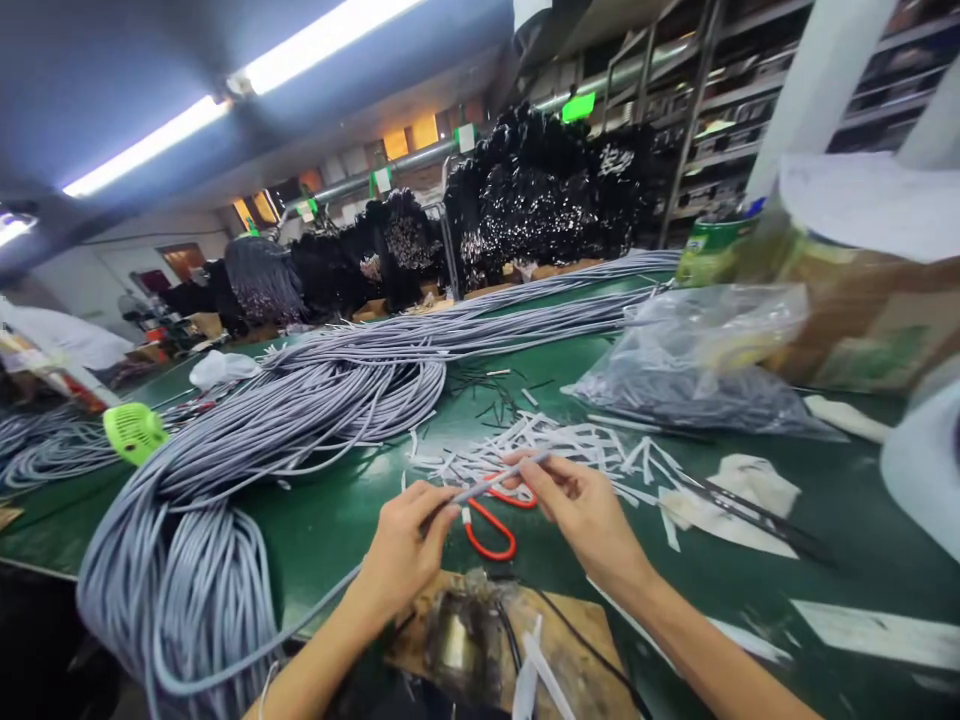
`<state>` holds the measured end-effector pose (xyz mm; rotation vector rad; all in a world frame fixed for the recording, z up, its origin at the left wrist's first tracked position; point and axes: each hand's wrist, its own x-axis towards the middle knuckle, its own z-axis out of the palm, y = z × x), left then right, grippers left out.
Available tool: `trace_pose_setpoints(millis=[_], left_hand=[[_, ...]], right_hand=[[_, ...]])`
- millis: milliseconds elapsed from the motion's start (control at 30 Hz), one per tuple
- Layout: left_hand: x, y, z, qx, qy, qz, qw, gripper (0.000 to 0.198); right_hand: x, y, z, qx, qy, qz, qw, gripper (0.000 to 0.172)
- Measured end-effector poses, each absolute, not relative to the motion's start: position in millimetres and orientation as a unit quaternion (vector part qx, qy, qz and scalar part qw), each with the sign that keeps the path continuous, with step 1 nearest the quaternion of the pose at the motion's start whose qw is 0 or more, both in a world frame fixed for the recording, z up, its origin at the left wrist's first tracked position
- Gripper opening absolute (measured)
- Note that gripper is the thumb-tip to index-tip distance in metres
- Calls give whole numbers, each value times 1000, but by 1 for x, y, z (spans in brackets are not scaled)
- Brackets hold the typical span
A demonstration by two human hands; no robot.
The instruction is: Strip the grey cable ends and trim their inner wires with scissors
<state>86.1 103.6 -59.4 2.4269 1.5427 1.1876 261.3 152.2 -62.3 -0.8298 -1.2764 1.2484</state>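
Observation:
My left hand [409, 545] pinches a grey cable [491, 480] near its end; the cable trails down from the hand and off to the left. My right hand [577, 505] grips the cable's tip between thumb and fingers, a little farther from me. Under both hands lie red-handled scissors [491, 530] on the green table [337, 510]. Just beyond my right hand spreads a heap of white paper strips [570, 440].
A big bundle of grey cables [247, 440] fills the left of the table. A clear plastic bag [697, 360] lies at right, near a cardboard box [862, 310]. A small metal device on a brown board [480, 630] sits close to me. A green fan [135, 432] stands far left.

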Motion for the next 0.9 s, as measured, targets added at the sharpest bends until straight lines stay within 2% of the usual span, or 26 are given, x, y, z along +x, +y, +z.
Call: trace_pose_setpoints(millis=[200,300,433,567,700,767,800,833,867,900], left_hand=[[129,131,-53,804,437,402,19,23],[127,135,-54,796,416,427,104,27],[108,135,-64,792,411,396,215,42],[100,147,-78,762,474,377,228,30],[102,153,-82,767,478,363,225,26],[102,152,-80,762,488,365,218,26],[102,151,-80,755,498,370,213,26],[101,150,-79,745,509,378,205,25],[100,150,-78,735,520,389,196,24],[99,150,-78,724,529,402,186,23]], right_hand=[[276,164,-70,-404,-544,419,605,39],[292,171,-66,-446,-550,314,632,41],[309,175,-51,-487,-558,172,649,40],[320,180,-29,-509,-546,32,665,36],[347,204,7,-528,-453,-120,708,34],[364,221,27,-575,-443,-135,674,33],[371,228,36,-616,-468,-125,622,31],[375,231,41,-657,-490,-113,561,35],[374,232,43,-692,-497,-109,513,51],[369,228,42,-702,-512,-101,485,59]])
